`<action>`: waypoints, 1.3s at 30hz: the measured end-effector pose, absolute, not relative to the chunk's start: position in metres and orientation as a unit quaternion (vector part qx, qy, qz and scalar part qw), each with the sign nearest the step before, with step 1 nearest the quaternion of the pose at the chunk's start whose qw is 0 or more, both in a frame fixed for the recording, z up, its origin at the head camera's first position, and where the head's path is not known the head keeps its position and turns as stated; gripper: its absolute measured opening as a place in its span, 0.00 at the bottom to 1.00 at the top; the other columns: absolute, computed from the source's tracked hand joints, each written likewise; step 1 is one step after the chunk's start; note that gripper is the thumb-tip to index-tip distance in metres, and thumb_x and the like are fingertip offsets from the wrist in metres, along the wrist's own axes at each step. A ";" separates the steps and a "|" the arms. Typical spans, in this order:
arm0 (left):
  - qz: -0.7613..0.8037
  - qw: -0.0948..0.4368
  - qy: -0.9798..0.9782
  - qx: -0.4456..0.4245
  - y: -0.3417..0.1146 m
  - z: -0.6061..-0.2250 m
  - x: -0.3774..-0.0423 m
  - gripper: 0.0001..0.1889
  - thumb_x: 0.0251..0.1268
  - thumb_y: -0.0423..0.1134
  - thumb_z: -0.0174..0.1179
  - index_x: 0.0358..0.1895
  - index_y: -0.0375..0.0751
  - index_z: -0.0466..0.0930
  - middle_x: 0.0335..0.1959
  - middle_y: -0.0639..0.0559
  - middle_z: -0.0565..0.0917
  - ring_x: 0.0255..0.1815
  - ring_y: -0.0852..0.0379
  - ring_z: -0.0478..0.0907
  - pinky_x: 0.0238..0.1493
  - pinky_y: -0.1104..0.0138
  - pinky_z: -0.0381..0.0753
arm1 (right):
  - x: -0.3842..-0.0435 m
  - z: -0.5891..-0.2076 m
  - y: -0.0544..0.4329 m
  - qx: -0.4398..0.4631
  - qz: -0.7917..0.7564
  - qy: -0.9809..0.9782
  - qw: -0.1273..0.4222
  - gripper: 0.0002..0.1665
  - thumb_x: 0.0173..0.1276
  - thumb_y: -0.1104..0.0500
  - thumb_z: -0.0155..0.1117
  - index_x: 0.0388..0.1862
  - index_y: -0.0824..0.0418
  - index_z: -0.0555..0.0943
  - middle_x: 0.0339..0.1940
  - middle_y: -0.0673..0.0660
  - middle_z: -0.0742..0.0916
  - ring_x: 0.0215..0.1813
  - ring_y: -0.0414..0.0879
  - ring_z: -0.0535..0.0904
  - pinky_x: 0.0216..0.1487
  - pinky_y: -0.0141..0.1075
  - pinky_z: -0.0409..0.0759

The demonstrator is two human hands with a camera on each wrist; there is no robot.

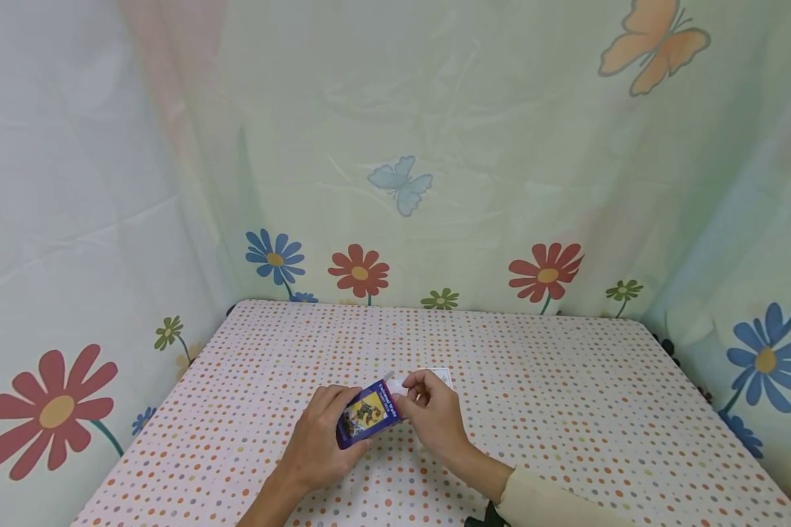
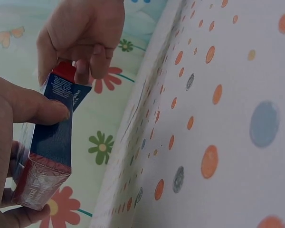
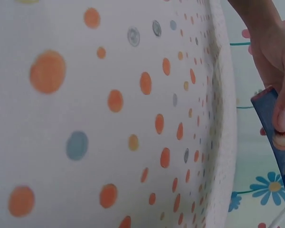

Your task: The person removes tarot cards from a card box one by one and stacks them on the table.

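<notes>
My left hand (image 1: 323,439) grips a dark blue tarot card box (image 1: 368,416) with a yellow picture on its front. The box is tilted above the spotted table, its upper end toward my right hand (image 1: 435,417). In the left wrist view, the thumb lies along the narrow side of the box (image 2: 52,135), and clear wrap covers its lower end. The fingers of my right hand (image 2: 88,33) curl at the red end part (image 2: 64,70) and pinch there. In the right wrist view, the left thumb presses on the box (image 3: 268,107).
A white sheet or card (image 1: 442,374) with a thin printed border shows just behind my right hand. The table (image 1: 567,410) wears a cloth with coloured dots. Hanging curtains (image 1: 461,197) with flowers and butterflies enclose its back and sides.
</notes>
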State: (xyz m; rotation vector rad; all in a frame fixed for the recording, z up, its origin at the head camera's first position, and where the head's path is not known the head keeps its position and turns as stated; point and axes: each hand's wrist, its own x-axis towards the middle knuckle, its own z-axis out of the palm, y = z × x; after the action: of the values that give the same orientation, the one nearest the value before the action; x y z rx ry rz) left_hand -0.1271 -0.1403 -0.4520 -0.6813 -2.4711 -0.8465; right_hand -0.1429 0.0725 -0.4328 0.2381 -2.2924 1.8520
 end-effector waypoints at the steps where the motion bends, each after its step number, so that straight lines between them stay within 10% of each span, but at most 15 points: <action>1: -0.305 0.220 -0.893 -0.246 -0.140 -0.452 -0.127 0.38 0.46 0.49 0.79 0.64 0.44 0.79 0.54 0.58 0.79 0.50 0.65 0.71 0.47 0.66 0.79 | -0.144 -0.432 0.073 0.083 0.626 -0.771 0.085 0.11 0.63 0.68 0.72 0.42 0.65 0.79 0.29 0.55 0.78 0.27 0.42 0.69 0.25 0.27 0.68; 14: -0.302 0.225 -0.893 -0.248 -0.140 -0.452 -0.126 0.36 0.44 0.47 0.80 0.62 0.45 0.80 0.53 0.57 0.79 0.51 0.64 0.71 0.46 0.66 0.79 | -0.157 -0.437 0.079 0.064 0.646 -0.760 -0.023 0.13 0.56 0.75 0.69 0.39 0.69 0.79 0.28 0.54 0.78 0.30 0.43 0.71 0.28 0.27 0.72; 39: -0.303 0.220 -0.893 -0.248 -0.139 -0.451 -0.126 0.36 0.46 0.48 0.79 0.63 0.45 0.79 0.55 0.56 0.79 0.52 0.64 0.71 0.47 0.66 0.79 | -0.152 -0.448 0.089 0.061 0.685 -0.724 -0.061 0.06 0.58 0.70 0.63 0.36 0.67 0.78 0.21 0.51 0.79 0.19 0.41 0.63 0.19 0.30 0.63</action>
State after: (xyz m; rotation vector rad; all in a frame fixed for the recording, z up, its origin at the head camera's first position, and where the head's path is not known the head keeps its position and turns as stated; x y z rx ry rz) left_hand -0.1260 -0.1393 -0.4513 -0.6855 -2.4714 -0.8394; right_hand -0.1522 0.0890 -0.4478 0.1980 -2.3671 2.2384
